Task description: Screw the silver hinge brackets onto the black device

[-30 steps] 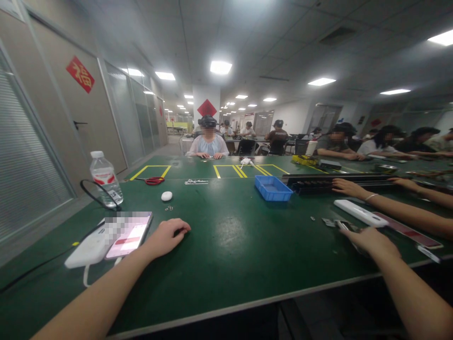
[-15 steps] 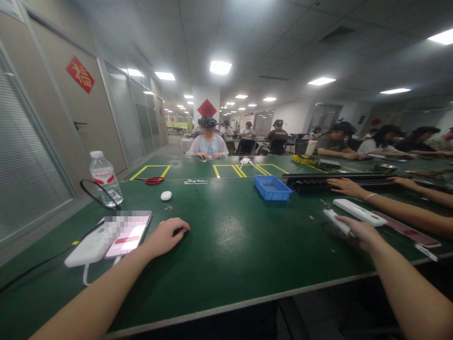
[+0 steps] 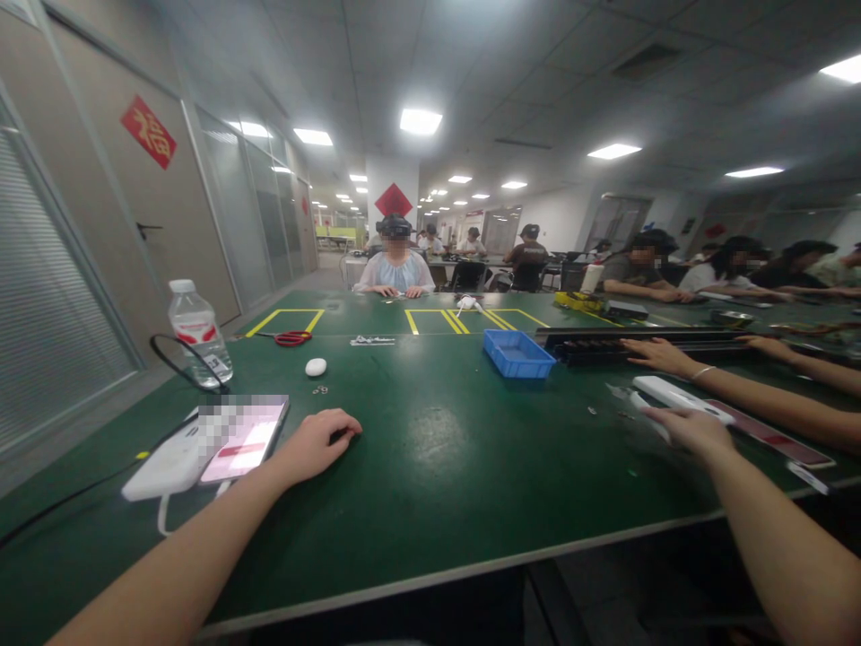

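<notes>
My left hand (image 3: 323,441) rests on the green table (image 3: 430,502) beside a lit phone (image 3: 252,444). Its fingers are curled in towards the thumb, and no object shows in them. My right hand (image 3: 690,431) is closed around a slim white handheld object (image 3: 656,420), blurred by motion and partly covered by the fingers. This lies close to a longer white case (image 3: 682,400) on the table. Past my left hand are a small white rounded case (image 3: 316,367) and several tiny metal pieces (image 3: 320,390).
A blue tray (image 3: 517,370) stands mid-table, left of a long black rail (image 3: 592,348) touched by a co-worker's hand (image 3: 656,353). Red-handled scissors (image 3: 293,338), a water bottle (image 3: 198,336) and a white power bank (image 3: 158,467) with cables are at the left. A person (image 3: 395,269) sits opposite.
My right hand has moved slightly forward with the white handheld object, closer to the longer white case. My left hand has stayed in place.
</notes>
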The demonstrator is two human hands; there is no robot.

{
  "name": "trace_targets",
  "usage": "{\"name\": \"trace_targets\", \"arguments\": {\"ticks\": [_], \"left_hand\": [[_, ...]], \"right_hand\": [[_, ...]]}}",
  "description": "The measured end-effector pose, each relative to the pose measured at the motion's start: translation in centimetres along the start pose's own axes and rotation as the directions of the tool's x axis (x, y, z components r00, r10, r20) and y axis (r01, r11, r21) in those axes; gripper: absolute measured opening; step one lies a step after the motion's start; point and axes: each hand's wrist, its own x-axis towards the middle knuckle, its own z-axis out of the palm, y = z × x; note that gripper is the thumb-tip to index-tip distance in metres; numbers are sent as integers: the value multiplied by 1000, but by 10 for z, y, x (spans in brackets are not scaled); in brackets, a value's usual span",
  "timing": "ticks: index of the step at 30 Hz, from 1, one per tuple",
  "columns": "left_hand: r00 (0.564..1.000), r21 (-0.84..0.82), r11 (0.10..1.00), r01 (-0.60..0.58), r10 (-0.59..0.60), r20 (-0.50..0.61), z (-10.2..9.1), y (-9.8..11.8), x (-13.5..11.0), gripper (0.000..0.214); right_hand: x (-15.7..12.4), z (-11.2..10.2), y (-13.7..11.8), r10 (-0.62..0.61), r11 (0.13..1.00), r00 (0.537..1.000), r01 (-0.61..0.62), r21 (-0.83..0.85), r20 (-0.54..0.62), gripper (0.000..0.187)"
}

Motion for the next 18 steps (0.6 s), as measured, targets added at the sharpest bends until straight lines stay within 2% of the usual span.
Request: {"name": "trace_targets", "arguments": {"ticks": [3, 7, 11, 14, 18], "left_hand": [[1000, -10, 1000, -1, 1, 0, 0, 0, 0, 26], [1000, -8, 1000, -4, 4, -6, 0, 1, 0, 27], [1000, 10, 1000, -5, 5, 3, -1, 3, 0, 27], [1000, 12, 1000, -9, 9, 6, -2, 4, 0, 27], [1000, 9, 1000, -21, 21, 2, 0, 2, 0, 26]], "right_hand": [[-2, 1, 1, 60, 996, 996, -64, 60, 63, 51], [-5, 11, -3, -40, 999, 999, 40, -18, -10, 41], [-5, 20, -2, -173, 983, 977, 164, -83, -126, 39], [-5, 23, 1, -200, 978, 960, 183, -101, -197, 38], [-4, 23, 3, -189, 981, 960, 175, -81, -209, 38]]}}
